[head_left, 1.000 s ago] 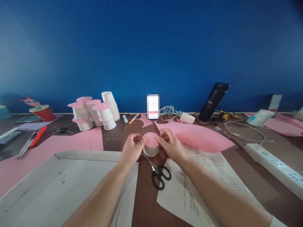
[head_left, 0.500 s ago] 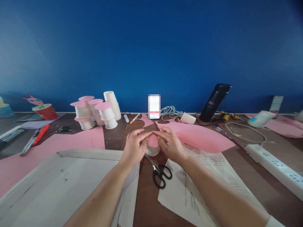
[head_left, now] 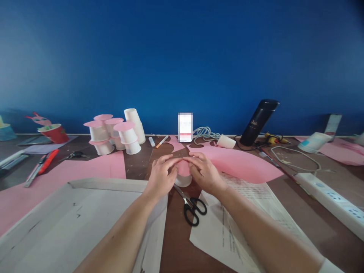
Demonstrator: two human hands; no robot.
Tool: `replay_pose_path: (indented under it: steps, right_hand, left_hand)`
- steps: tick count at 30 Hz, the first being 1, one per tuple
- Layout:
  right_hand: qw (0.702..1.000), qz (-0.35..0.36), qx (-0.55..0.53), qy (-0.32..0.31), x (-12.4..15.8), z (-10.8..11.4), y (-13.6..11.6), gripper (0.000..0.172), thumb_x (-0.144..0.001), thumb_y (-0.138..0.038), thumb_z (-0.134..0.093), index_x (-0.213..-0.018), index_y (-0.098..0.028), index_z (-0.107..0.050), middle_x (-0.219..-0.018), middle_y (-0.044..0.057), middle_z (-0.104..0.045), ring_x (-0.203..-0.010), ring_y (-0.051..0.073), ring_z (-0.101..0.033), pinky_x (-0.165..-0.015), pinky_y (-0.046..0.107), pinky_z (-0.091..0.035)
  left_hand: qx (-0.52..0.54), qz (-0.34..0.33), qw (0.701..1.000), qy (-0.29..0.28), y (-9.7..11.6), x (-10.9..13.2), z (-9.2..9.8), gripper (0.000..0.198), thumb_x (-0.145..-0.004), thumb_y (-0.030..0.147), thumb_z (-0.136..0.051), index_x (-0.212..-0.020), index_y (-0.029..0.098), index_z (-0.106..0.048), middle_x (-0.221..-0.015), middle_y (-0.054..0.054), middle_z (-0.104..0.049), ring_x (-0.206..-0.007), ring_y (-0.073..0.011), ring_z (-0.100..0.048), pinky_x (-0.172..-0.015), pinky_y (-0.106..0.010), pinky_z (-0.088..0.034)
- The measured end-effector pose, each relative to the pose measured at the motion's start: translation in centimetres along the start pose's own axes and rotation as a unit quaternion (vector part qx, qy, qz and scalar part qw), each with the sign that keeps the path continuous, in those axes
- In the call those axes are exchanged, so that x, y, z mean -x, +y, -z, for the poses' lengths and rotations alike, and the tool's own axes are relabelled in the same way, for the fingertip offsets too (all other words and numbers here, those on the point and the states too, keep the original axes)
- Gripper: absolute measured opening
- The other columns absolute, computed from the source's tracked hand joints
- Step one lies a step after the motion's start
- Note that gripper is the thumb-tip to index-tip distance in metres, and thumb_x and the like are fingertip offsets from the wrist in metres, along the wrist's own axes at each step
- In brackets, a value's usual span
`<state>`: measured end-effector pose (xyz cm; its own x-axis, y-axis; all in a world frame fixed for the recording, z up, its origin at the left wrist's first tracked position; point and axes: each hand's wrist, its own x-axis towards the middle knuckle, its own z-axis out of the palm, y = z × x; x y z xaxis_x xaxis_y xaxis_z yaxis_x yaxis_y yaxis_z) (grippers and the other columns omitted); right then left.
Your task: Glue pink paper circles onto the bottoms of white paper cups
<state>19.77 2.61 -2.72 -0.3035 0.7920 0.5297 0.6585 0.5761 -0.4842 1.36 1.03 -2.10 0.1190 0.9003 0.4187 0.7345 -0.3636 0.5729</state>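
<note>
A small white paper cup (head_left: 183,180) stands upside down on the brown table, with a pink paper disc (head_left: 183,168) on top of it. My left hand (head_left: 161,177) and my right hand (head_left: 203,172) both lie over the disc, fingers curled and pressed on it, fingertips meeting at the middle. Most of the cup and disc are hidden under my fingers. Black-handled scissors (head_left: 191,204) lie just in front of the cup, closed.
Several white cups with pink discs (head_left: 115,135) stand at the back left. Pink paper sheets (head_left: 239,163), printed papers (head_left: 241,212), a grey cardboard tray (head_left: 71,220), a black flask (head_left: 257,122), a power strip (head_left: 332,201), cables and pens lie around.
Both hands closed in over the pink disc, from holding its edges to covering the top with fingertips meeting. The cup stayed in place.
</note>
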Motion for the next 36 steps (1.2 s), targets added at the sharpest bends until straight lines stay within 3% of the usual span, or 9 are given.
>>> replay_pose_path:
  steps: [15, 24, 32, 36]
  right_hand:
    - [0.993, 0.031, 0.108, -0.025, -0.25, 0.91, -0.76, 0.038, -0.088, -0.021, -0.045, -0.121, -0.032, -0.061, -0.131, 0.006, -0.054, -0.117, 0.028, -0.051, -0.094, 0.048, -0.045]
    - [1.000, 0.003, -0.007, -0.005, 0.14, 0.30, -0.52, 0.036, -0.091, -0.021, -0.041, -0.118, -0.024, -0.064, -0.121, 0.008, -0.059, -0.116, 0.021, -0.054, -0.099, 0.038, -0.046]
    - [0.998, -0.031, -0.047, -0.014, 0.54, 0.33, -0.69, 0.034, -0.092, -0.043, -0.048, -0.120, -0.028, -0.062, -0.122, 0.007, -0.058, -0.117, 0.023, -0.054, -0.099, 0.040, -0.047]
    - [0.998, -0.037, -0.042, -0.027, 0.68, 0.56, -0.67, 0.039, -0.090, -0.047, -0.050, -0.123, -0.029, -0.060, -0.126, 0.007, -0.055, -0.117, 0.023, -0.054, -0.099, 0.040, -0.047]
  left_hand:
    - [0.029, 0.010, 0.999, -0.017, 0.04, -0.06, 0.26, 0.032, -0.089, 0.033, -0.046, -0.114, 0.030, -0.066, -0.120, -0.005, -0.062, -0.119, -0.0236, -0.050, -0.103, -0.045, -0.037]
    - [0.047, -0.016, 0.999, -0.019, -0.20, -0.15, 0.21, 0.034, -0.089, 0.026, -0.044, -0.115, 0.026, -0.065, -0.120, -0.004, -0.064, -0.118, -0.0219, -0.052, -0.104, -0.042, -0.038]
    - [0.045, 0.000, 0.998, -0.033, 0.07, -0.07, 0.68, 0.040, -0.088, 0.050, -0.047, -0.116, 0.029, -0.065, -0.122, -0.007, -0.062, -0.120, -0.0252, -0.051, -0.104, -0.044, -0.038]
    - [0.038, 0.013, 0.999, -0.035, 0.02, 0.02, 0.73, 0.042, -0.085, 0.052, -0.052, -0.118, 0.029, -0.064, -0.125, -0.007, -0.060, -0.122, -0.0258, -0.050, -0.105, -0.045, -0.036]
